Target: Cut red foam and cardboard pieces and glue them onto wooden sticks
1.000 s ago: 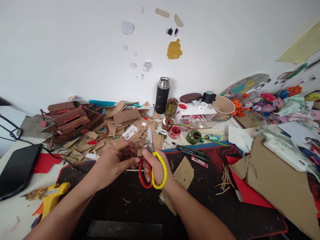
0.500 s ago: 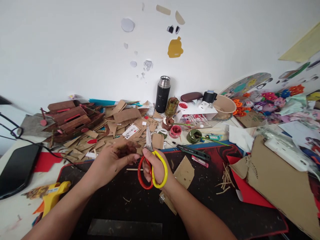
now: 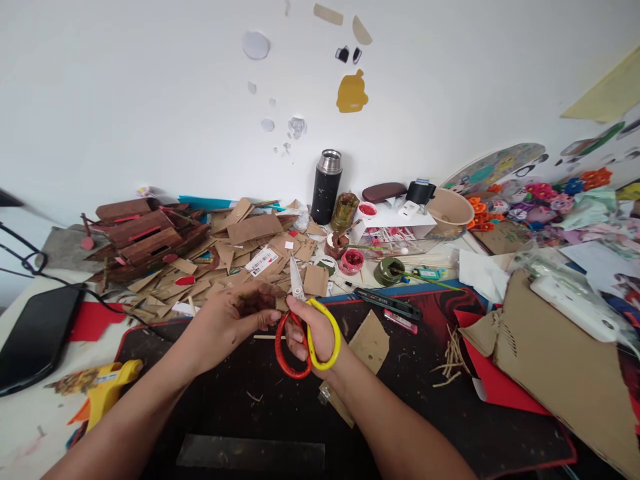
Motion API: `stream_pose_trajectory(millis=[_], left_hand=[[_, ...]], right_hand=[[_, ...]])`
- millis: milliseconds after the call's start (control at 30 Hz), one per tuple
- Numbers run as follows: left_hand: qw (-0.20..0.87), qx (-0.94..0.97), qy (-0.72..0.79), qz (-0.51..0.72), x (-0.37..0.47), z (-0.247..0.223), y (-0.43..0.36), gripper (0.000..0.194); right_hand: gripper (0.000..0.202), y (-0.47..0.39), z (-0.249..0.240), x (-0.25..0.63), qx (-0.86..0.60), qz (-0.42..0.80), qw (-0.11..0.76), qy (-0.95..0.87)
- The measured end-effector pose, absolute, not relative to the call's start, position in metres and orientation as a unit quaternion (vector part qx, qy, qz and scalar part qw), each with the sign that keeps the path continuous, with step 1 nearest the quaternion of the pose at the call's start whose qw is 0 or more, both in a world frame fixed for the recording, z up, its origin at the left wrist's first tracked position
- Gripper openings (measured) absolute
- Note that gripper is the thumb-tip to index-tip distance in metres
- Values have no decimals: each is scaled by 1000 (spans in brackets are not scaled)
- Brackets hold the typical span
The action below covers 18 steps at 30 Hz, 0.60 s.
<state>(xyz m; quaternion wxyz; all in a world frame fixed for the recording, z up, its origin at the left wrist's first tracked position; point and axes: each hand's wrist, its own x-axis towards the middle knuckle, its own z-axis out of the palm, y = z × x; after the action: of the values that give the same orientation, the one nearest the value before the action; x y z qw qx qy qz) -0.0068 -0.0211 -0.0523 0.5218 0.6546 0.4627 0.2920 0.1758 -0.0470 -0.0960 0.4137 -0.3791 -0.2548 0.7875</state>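
Note:
My right hand [image 3: 316, 330] is closed around a pair of scissors [image 3: 296, 283], its blades pointing away from me toward the cardboard heap. One handle loop is red and the other yellow. Just left of the blades, my left hand [image 3: 235, 320] has its fingers pinched together on a small piece of cardboard [image 3: 281, 305], mostly hidden by the fingers. Below the hands a thin wooden stick [image 3: 267, 337] lies on the dark mat [image 3: 225, 393]. A flat cardboard piece [image 3: 371, 340] rests under and beside my right wrist.
Cardboard scraps [image 3: 240, 260] and brown boat models [image 3: 143, 237] crowd the back left. Open paint jars [image 3: 351, 261] and a black thermos [image 3: 327, 190] stand behind. A utility knife [image 3: 387, 303] lies right. A yellow glue gun [image 3: 107, 393], phone [image 3: 40, 340] and clear ruler-like strip [image 3: 250, 455] lie nearer.
The scissors' handles have spread slightly, the yellow loop shifting right. The small cardboard piece now shows between the left fingers, close to the blades. The left hand has barely moved.

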Motion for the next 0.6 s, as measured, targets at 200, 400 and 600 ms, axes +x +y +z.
stream_pose_trajectory(millis=[200,400,600], left_hand=[[486,674,475,291,-4,-48,-22,32],[480,670,481,299,-4,-51,-22,32],[497,664,475,293,-5,-51,-22,29]], right_hand=[[61,-47,-97,176,-384,791,405,-252],[59,-47,-99,176,-387,800,395,-231],[55,-47,-100,177,-378,810,391,-218]])
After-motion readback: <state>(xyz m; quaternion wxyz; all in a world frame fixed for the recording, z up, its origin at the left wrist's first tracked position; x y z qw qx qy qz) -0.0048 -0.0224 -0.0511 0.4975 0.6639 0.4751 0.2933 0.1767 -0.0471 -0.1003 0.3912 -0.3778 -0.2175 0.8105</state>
